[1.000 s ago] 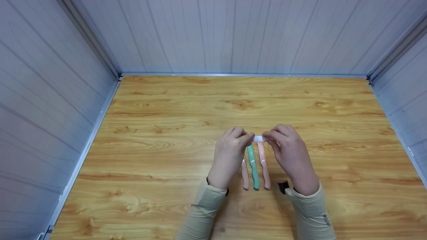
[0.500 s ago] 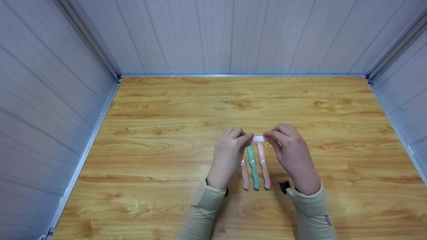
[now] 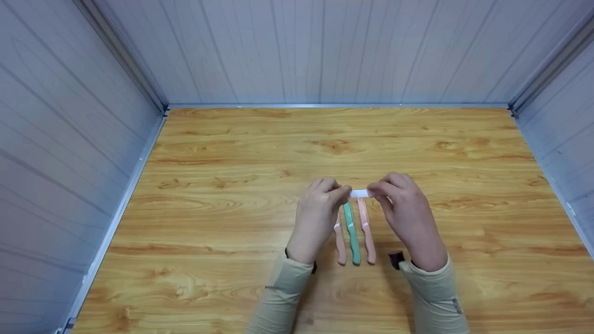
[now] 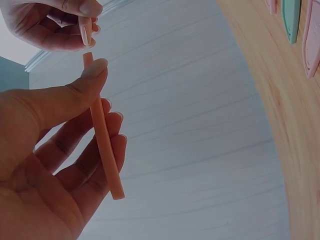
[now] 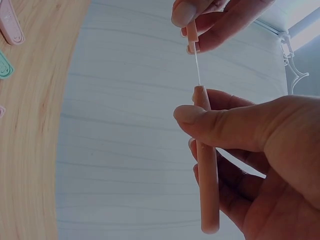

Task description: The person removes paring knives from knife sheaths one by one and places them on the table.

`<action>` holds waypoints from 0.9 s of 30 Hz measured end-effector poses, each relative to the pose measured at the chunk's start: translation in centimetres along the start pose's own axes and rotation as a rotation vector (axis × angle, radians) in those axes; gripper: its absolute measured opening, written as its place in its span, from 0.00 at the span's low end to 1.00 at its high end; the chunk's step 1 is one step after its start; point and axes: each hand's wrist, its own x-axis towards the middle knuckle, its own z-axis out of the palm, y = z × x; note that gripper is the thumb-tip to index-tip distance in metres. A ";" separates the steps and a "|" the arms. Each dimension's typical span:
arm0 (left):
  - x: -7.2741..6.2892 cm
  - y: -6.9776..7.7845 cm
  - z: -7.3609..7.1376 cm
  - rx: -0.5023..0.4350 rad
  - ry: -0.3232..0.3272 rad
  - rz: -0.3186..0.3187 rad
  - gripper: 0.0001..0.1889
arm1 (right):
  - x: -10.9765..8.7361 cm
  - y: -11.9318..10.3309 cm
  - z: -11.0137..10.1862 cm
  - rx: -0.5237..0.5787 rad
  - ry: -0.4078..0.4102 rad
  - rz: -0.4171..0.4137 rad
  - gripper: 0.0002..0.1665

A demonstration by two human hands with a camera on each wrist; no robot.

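The right hand (image 5: 280, 140) grips a peach handle (image 5: 208, 185), its thin blade (image 5: 197, 65) showing.

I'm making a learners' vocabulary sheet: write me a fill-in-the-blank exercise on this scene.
In the row on the brown wood-grain table, the slim middle knife is coloured ____.
The slim outer knife lying nearest the right hand is coloured ____.
Between that hand and the left hand shows a thin flat blade coloured ____.
Altogether, ____ knives lie on the table.
Missing words: green; pink; white; three.
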 end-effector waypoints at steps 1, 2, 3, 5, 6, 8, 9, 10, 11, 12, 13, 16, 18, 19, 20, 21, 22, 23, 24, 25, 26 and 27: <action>0.0 0.0 0.0 -0.001 0.001 -0.001 0.07 | 0.0 0.0 0.0 0.001 -0.002 0.002 0.07; 0.0 0.0 0.0 -0.002 0.001 -0.001 0.07 | 0.0 0.1 0.0 0.003 -0.004 0.004 0.07; 0.0 0.0 0.0 -0.004 0.002 -0.002 0.07 | 0.0 0.1 0.0 0.004 -0.006 0.006 0.07; 0.0 0.0 0.0 -0.005 0.001 -0.005 0.07 | 0.0 0.2 0.0 0.007 -0.009 0.009 0.08; 0.0 0.0 0.0 -0.004 -0.001 -0.007 0.07 | 0.0 0.2 0.0 0.009 -0.010 0.009 0.08; 0.0 0.0 0.0 -0.003 -0.005 -0.009 0.07 | 0.0 0.2 0.0 0.012 -0.011 0.009 0.08; 0.0 0.0 -0.1 -0.003 -0.008 -0.011 0.07 | 0.0 0.2 0.0 0.013 -0.012 0.008 0.08; 0.0 0.0 -0.1 -0.003 -0.009 -0.011 0.07 | 0.0 0.2 0.0 0.015 -0.013 0.007 0.09; 0.0 0.0 -0.1 -0.003 -0.010 -0.011 0.07 | 0.0 0.2 0.0 0.017 -0.014 0.006 0.09; 0.0 0.0 -0.1 -0.003 -0.011 -0.012 0.07 | 0.0 0.2 -0.1 0.018 -0.015 0.006 0.09; 0.0 0.0 -0.1 -0.005 -0.010 -0.011 0.07 | 0.0 0.2 -0.1 0.019 -0.016 0.005 0.09; 0.0 0.0 -0.1 -0.006 -0.004 -0.007 0.06 | 0.0 0.2 -0.1 0.025 -0.019 0.006 0.09; 0.0 0.1 -0.1 -0.010 -0.005 -0.005 0.06 | 0.0 0.2 -0.2 0.027 -0.020 0.008 0.09; 0.0 0.1 -0.1 -0.014 -0.007 -0.004 0.06 | 0.0 0.2 -0.2 0.027 -0.021 0.008 0.09; -0.1 0.1 -0.1 -0.016 -0.010 -0.004 0.06 | 0.0 0.2 -0.2 0.028 -0.021 0.009 0.09; -0.1 0.0 -0.1 -0.019 -0.013 -0.005 0.07 | 0.0 0.2 -0.2 0.027 -0.021 0.008 0.09; -0.1 0.0 -0.1 -0.023 -0.016 -0.006 0.07 | 0.0 0.2 -0.2 0.026 -0.021 0.009 0.09; 0.0 0.0 -0.1 -0.026 -0.017 -0.006 0.07 | 0.0 0.2 -0.2 0.025 -0.022 0.008 0.09; 0.0 0.0 -0.1 -0.028 -0.018 -0.008 0.07 | 0.0 0.2 -0.3 0.023 -0.023 0.007 0.09; 0.0 0.0 -0.1 -0.028 -0.017 -0.010 0.07 | 0.0 0.2 -0.3 0.023 -0.025 0.006 0.09; 0.0 0.0 -0.1 -0.028 -0.016 -0.012 0.07 | 0.0 0.2 -0.3 0.021 -0.026 0.006 0.09; 0.0 0.0 -0.1 -0.029 -0.015 -0.013 0.07 | 0.0 0.2 -0.3 0.021 -0.027 0.005 0.09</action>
